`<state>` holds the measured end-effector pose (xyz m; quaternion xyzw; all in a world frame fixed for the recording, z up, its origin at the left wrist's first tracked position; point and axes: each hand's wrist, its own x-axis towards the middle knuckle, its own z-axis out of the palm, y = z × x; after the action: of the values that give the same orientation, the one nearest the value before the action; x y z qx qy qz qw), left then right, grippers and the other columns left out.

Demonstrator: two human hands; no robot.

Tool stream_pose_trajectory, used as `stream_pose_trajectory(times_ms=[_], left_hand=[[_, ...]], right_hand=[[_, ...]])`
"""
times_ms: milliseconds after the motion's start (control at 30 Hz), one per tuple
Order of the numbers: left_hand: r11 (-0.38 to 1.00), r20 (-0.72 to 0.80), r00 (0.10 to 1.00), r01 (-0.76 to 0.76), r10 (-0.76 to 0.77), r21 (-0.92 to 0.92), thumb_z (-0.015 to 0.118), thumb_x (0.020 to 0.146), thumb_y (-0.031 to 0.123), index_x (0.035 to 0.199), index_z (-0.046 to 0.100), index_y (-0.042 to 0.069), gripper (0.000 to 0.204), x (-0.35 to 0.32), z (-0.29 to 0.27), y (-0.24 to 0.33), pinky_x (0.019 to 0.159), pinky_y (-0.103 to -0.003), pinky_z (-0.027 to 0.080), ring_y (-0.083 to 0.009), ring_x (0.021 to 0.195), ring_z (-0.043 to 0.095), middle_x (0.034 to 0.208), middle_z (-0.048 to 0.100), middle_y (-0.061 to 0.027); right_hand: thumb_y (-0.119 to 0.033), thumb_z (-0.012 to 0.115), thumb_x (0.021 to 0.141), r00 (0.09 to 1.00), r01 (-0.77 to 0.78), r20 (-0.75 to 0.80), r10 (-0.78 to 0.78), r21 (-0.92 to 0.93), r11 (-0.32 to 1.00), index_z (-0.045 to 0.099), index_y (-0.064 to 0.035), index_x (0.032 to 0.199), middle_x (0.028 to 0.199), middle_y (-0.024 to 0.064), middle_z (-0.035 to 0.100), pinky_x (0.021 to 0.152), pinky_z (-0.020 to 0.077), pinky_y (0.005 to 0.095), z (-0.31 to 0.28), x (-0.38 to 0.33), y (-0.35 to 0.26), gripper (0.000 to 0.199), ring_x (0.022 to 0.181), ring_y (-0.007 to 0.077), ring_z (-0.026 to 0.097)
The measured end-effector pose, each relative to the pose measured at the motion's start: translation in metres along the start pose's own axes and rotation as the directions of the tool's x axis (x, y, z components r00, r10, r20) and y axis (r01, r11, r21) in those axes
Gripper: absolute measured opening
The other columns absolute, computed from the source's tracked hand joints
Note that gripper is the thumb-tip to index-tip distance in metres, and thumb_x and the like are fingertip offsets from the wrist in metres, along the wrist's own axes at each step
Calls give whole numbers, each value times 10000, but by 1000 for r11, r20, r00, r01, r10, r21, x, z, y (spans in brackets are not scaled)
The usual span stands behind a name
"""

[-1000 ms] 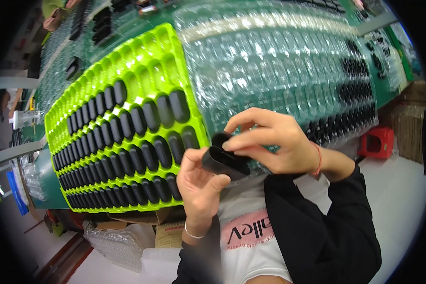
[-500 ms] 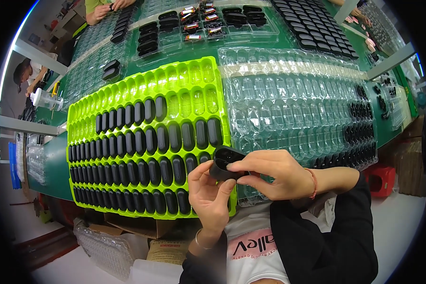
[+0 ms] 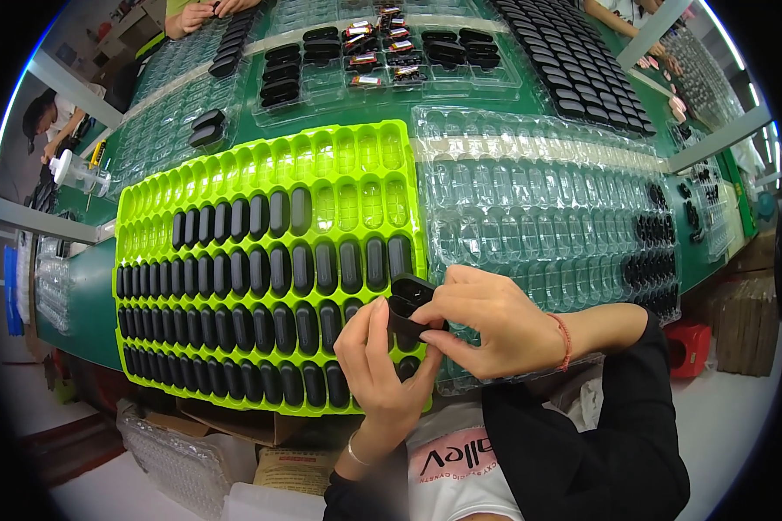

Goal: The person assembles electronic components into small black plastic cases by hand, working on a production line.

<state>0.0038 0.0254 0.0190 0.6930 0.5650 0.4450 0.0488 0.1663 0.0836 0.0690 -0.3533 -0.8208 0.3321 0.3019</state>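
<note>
Both my hands hold a small black oval case (image 3: 411, 293), shaped like an earbud case, its hollow inside facing up. My left hand (image 3: 378, 369) is closed round its left side, fingertips against the wall. At its right end, the thumb and fingers of my right hand (image 3: 500, 326) pinch it and partly hide it. Below and left of the case lies a bright green tray (image 3: 415, 204) with rows of pockets. Many hold closed black oval cases (image 3: 259, 271); the far row and some pockets of the second row are bare.
Right of the green tray lie clear plastic trays (image 3: 530, 204) with small black parts (image 3: 656, 227) at their right end. Farther back are a clear tray of batteries (image 3: 365, 59) and black shells, and a dense tray of black pieces (image 3: 573, 69). Other people's hands (image 3: 191, 17) work beyond.
The picture has shifted slightly. My right fingertips have moved from the inside of the case to its right end, and my left fingers stand more upright against its side.
</note>
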Motion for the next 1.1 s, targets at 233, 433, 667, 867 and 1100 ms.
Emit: stream_pose_trajectory(times_ms=[233, 433, 667, 867, 1100], left_hand=[[990, -75, 990, 115, -122, -86, 891, 601, 110, 1218, 538, -33, 726, 4, -13, -7, 855, -394, 498, -315, 1012, 582, 1148, 561, -169], [972, -54, 988, 135, -148, -190, 866, 561, 26, 1222, 490, -4, 761, 0, -25, -6, 925, -367, 461, -271, 1046, 553, 1177, 527, -152], [960, -37, 976, 202, -212, -194, 870, 562, 25, 1231, 480, 5, 775, -15, -31, -10, 928, -372, 460, -271, 1061, 543, 1177, 522, -144], [958, -7, 984, 174, -180, -226, 880, 554, 15, 1243, 474, 10, 800, -13, -30, -11, 932, -383, 461, -275, 1067, 541, 1179, 519, -144], [935, 6, 977, 205, -212, -289, 882, 547, 13, 1263, 453, 15, 834, -15, -36, -7, 982, -390, 428, -272, 1117, 510, 1207, 488, -139]], right_hand=[[-38, 755, 768, 964, 265, -26, -264, 78, 961, 715, -68, 958, 861, 51, 709, 605, 483, 289, -15, 50, 20, 197, 714, 209, 624], [-68, 634, 806, 976, 14, -155, -154, -657, 753, 741, -114, 960, 886, 112, 718, 731, 548, 423, -102, 185, 197, 193, 841, 332, 685], [13, 713, 741, 983, 168, 175, -60, -715, 679, 728, -72, 1013, 1049, 120, 689, 841, 537, 421, -111, 223, 257, 285, 988, 331, 659], [-24, 740, 743, 952, 253, 304, -15, -763, 594, 710, -73, 1028, 1094, 110, 674, 851, 532, 433, -117, 237, 248, 291, 1032, 327, 643], [-49, 651, 808, 978, 198, 86, -192, -681, 705, 721, -61, 949, 887, 135, 717, 780, 542, 434, -118, 222, 256, 158, 860, 348, 682]])
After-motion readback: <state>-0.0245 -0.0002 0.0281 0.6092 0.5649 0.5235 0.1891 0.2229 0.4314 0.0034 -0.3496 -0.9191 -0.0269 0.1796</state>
